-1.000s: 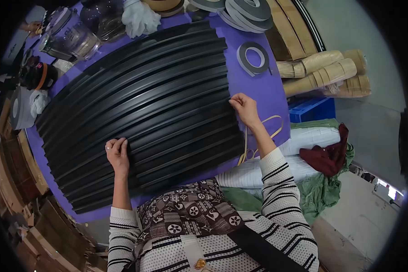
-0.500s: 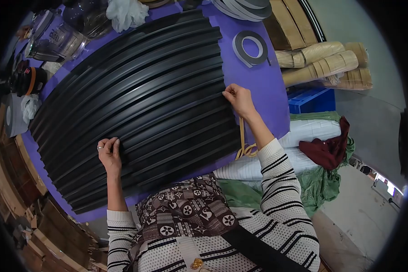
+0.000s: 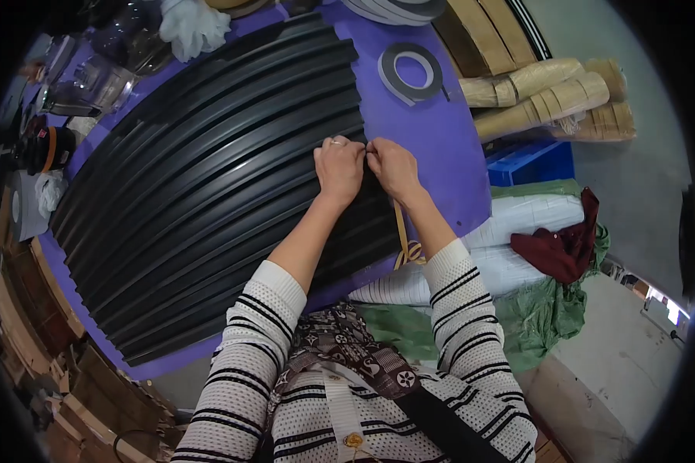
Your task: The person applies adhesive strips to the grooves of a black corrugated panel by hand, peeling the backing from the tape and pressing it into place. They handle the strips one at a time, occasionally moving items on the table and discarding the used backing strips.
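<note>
Ridged black strips (image 3: 232, 166) lie side by side across the purple table (image 3: 432, 147). Near their right ends, my left hand (image 3: 340, 170) and my right hand (image 3: 394, 166) meet, fingertips almost touching. Both have fingers pinched together, and what is between them is too small to make out. A thin tan strip (image 3: 401, 228) hangs below my right hand, with loops near the table's front edge. Beyond my hands, a roll of dark grey tape (image 3: 391, 73) rests on the purple surface.
More rolls (image 3: 398, 9) are stacked at the table's back edge. Clear jars and a white plastic bag (image 3: 193, 29) stand back left. Wrapped tan bundles (image 3: 548, 100), a blue crate (image 3: 537, 160) and a dark red cloth (image 3: 560, 247) on white bundles are at the right.
My left hand has moved right and up across the black strips to beside my right hand. My right hand has shifted slightly left. The view has shifted a little.
</note>
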`<state>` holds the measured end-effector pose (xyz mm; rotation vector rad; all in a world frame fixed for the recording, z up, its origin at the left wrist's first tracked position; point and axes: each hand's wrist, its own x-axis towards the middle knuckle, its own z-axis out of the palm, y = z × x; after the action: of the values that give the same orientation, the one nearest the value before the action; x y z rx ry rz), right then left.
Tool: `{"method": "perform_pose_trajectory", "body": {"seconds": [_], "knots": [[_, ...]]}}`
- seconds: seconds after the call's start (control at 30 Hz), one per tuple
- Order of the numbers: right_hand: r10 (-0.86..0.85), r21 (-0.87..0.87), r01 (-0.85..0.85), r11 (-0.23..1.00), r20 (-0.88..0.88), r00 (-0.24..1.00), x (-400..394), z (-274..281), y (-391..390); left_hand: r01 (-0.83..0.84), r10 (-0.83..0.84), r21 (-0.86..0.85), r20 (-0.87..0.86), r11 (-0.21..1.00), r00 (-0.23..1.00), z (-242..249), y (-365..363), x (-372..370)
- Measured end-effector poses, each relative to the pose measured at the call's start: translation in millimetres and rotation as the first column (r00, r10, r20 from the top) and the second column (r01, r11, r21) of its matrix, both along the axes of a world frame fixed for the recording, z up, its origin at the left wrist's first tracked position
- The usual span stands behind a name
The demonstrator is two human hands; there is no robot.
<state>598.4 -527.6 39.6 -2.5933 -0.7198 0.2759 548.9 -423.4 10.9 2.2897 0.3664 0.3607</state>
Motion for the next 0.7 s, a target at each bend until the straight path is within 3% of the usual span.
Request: {"method": "perform_pose_trajectory", "body": {"seconds": [0.03, 0.1, 0.17, 0.2, 0.23, 0.27, 0.33, 0.37, 0.4, 0.47, 0.5, 0.53, 0.6, 0.63, 0.67, 0.7], "knots": [[-0.026, -0.004, 0.026, 1.0, -0.017, 1.0, -2.0, -4.6, -1.6, -0.007, 0.007, 0.003, 0.001, 1.0, 1.0, -1.0, -0.2, 0.7], [-0.113, 0.368, 0.194, 0.909, -0.231, 0.966, -8.0, -10.8, -4.3, -0.011, 0.011, 0.007, -0.012, 1.0, 1.0, -2.2, 0.3, 1.1], [-0.139, 0.66, 0.405, 0.633, -0.418, 0.898, -13.3, 17.2, 1.4, 0.01, -0.009, 0.013, -0.018, 1.0, 1.0, -0.7, 1.5, 0.2], [-0.039, 0.766, 0.463, 0.447, -0.5, 0.865, -13.0, 40.9, 1.4, 0.026, -0.024, 0.038, -0.048, 0.999, 0.999, -0.9, 2.7, 0.1], [0.074, 0.827, 0.511, 0.232, -0.539, 0.839, -10.4, 63.9, 0.4, 0.055, -0.054, 0.031, -0.012, 0.998, 0.998, 1.7, 3.2, -3.1], [0.054, 0.831, 0.511, 0.22, -0.534, 0.844, -9.7, 79.6, -7.3, 0.085, -0.086, 0.025, 0.03, 0.996, 0.996, 6.1, 3.2, -3.6], [0.21, 0.78, 0.598, 0.184, -0.626, 0.751, -10.1, 104.7, -29.0, 0.15, -0.159, 0.077, 0.135, 0.986, 0.978, 34.4, -2.6, -10.3], [0.187, 0.784, 0.598, 0.167, -0.621, 0.762, -14.6, 111.5, -35.4, 0.292, -0.277, -0.424, 0.098, 0.857, 0.956, 53.7, -7.5, -18.1], [0.223, 0.773, 0.611, 0.172, -0.635, 0.74, -20.7, 116.7, -39.5, 0.311, -0.396, -0.813, 0.109, 0.493, 0.912, 71.4, -11.6, -27.6], [0.255, 0.769, 0.618, 0.162, -0.638, 0.727, -34.3, 124.8, -44.3, 0.309, -0.617, -0.921, 0.103, 0.237, 0.78, 97.9, -22.3, -45.2], [0.272, 0.788, 0.582, 0.201, -0.615, 0.74, -41.7, 129.1, -44.3, 0.314, -0.599, -0.929, 0.14, 0.196, 0.788, 105.1, -33.1, -56.2], [0.291, 0.805, 0.543, 0.24, -0.593, 0.751, -49.1, 133.7, -44.5, 0.33, -0.612, -0.923, 0.146, 0.199, 0.778, 107.7, -34.9, -64.5], [0.211, 0.825, 0.513, 0.236, -0.559, 0.802, -64.9, 147.5, -48.1, 0.376, -0.537, -0.732, 0.017, 0.568, 0.844, 113.5, -36.9, -81.6], [0.059, 0.854, 0.447, 0.265, -0.477, 0.877, -73.5, 153.5, -52.4, 0.394, -0.469, -0.529, -0.009, 0.751, 0.883, 120.2, -33.5, -89.2], [-0.091, 0.871, 0.384, 0.306, -0.374, 0.923, -82.5, 159.9, -56.1, 0.407, -0.478, -0.52, -0.003, 0.751, 0.878, 126.2, -29.7, -96.4], [-0.137, 0.881, 0.399, 0.254, -0.376, 0.917, -93.3, 167.1, -59.1, 0.429, -0.446, -0.416, 0.061, 0.802, 0.893, 132.2, -25.4, -103.6]]}}
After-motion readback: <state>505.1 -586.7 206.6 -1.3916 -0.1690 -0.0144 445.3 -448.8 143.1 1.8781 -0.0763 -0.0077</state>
